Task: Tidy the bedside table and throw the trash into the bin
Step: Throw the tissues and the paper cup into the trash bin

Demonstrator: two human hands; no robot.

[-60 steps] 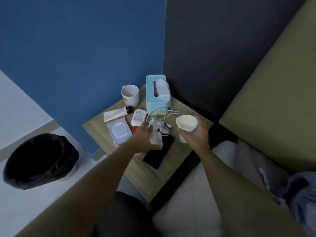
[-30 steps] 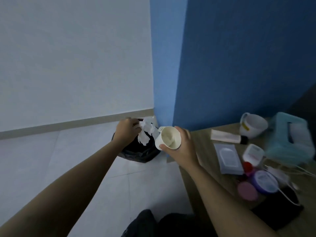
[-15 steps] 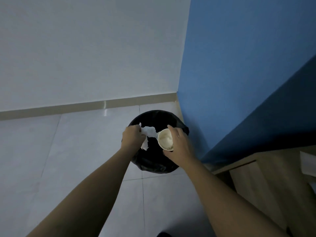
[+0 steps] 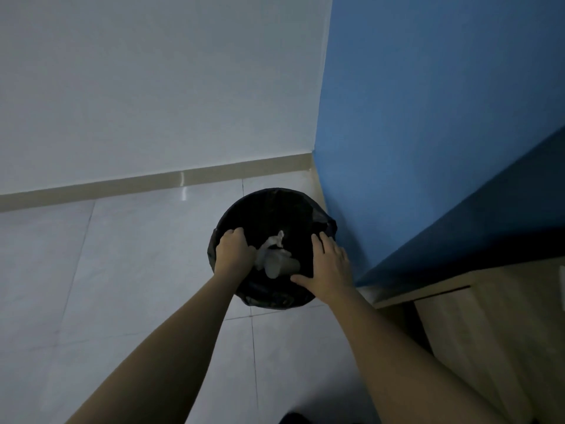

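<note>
Now the person is leaning over the round bin lined with a black plastic bag [image 4: 276, 195], which is standing on the pale tiled floor [image 4: 122, 270], and both hands are hovering above the bin's mouth. The right hand [image 4: 331, 267] is hanging over the bin's right rim with its fingers [image 4: 318, 244] spread and released, gripping nothing. The left hand [image 4: 234, 255] is hovering over the bin's left rim with its fingers curling downward. Whether they are pinching the crumpled white tissue [image 4: 270, 244] or merely lying beside it, I cannot tell. The small white paper cup [image 4: 281, 266] is showing blurred and tipped on its side within the bin's mouth, between the two hands, with the tissue touching it on the bin's far side. The dropping step is probably finishing. To do it well, the left fingers should be opening fully while directly above the bin's centre, so the light tissue is not drifting past the rim. Both hands should be lifting straight up, avoiding snagging the loose liner or nudging the bin.
</note>
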